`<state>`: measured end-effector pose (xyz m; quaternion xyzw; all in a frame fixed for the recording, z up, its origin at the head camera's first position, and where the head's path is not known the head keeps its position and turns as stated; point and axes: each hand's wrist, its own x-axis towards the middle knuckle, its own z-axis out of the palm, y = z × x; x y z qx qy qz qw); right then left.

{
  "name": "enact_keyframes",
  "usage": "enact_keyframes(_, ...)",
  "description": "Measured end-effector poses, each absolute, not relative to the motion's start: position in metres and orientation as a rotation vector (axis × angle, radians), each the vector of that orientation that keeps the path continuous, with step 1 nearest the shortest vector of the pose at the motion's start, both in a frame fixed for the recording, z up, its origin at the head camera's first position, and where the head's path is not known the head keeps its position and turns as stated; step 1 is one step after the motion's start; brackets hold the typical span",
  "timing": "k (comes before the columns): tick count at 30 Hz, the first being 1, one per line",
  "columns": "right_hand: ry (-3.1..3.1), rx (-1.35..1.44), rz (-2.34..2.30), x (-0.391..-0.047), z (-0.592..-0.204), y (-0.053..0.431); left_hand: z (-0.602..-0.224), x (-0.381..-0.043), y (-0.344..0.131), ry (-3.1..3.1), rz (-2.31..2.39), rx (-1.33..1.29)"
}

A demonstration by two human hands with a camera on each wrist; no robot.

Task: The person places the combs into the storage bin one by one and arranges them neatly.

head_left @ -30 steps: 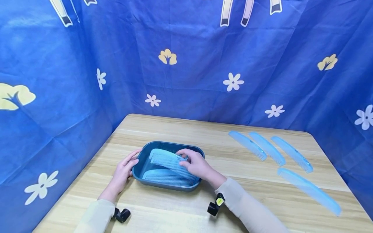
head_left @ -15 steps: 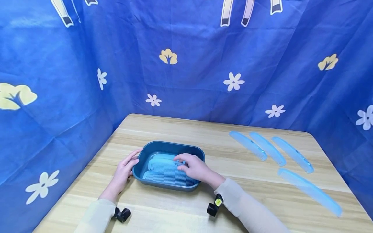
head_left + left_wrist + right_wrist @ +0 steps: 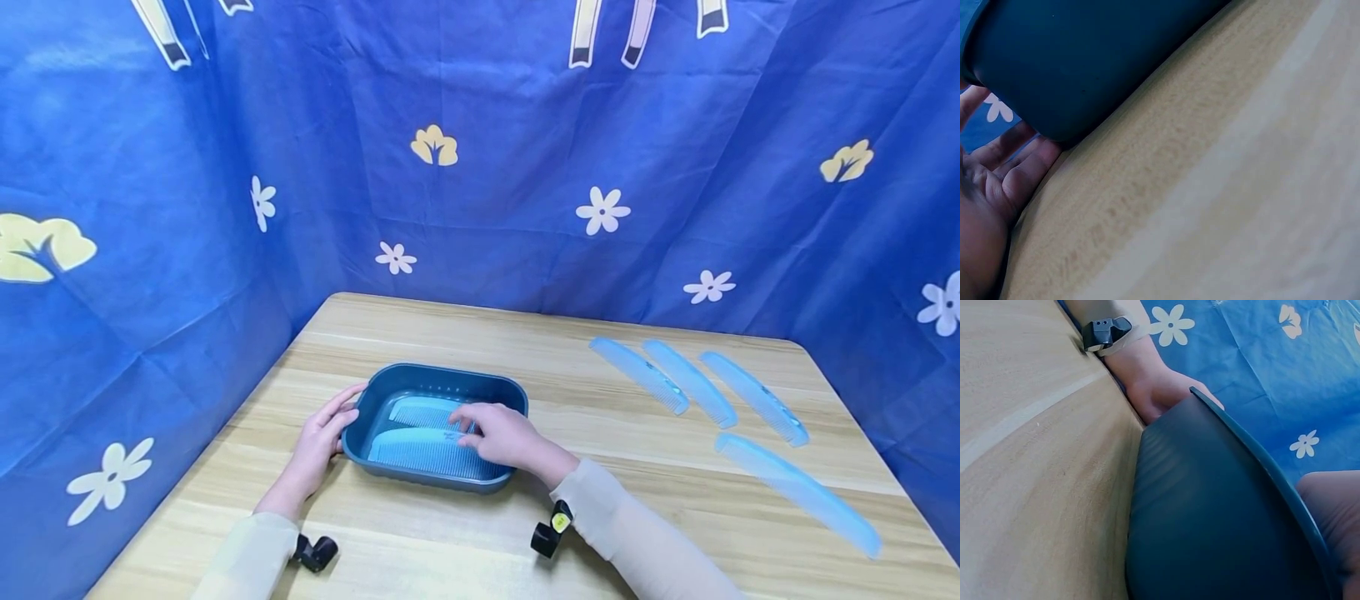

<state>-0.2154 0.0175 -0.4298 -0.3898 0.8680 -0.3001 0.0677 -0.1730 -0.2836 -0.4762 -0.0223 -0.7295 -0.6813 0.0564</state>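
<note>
A dark blue-green plastic basin [image 3: 429, 483] stands on the table with light blue combs inside. One comb [image 3: 416, 452] lies toward the near side of the basin, and another comb [image 3: 422, 411] shows behind it. My right hand [image 3: 501, 433] reaches over the basin's right side, its bent fingers and thumb astride the back edge of the nearer comb, whose right part they overlap. My left hand [image 3: 318, 435] rests its stretched fingers against the outside of the basin's left end. In the left wrist view, those fingers [image 3: 1032, 169] touch the basin's lower corner.
To the right on the wooden table [image 3: 600, 517] lie three slanted light blue combs, among them a middle comb [image 3: 690, 383]. A larger-looking comb [image 3: 798, 493] lies nearer the front right. A blue patterned curtain [image 3: 510, 192] surrounds the table's back and sides.
The comb in my right hand has gone down into the basin and toward its near side, uncovering a comb behind. My left hand and the basin have stayed put.
</note>
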Motion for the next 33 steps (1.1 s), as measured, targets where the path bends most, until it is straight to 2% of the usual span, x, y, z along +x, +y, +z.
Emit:
enact_keyframes(22, 2.566, -1.204, -1.136, -0.215, -0.41, 0.029, -0.474, -0.175, -0.284, -2.233, -2.04, -0.033)
enact_keyframes(33, 2.598, -1.176, -1.311, -0.212, -0.414, 0.045, -0.472, -0.174, -0.283, -2.236, -2.049, -0.033)
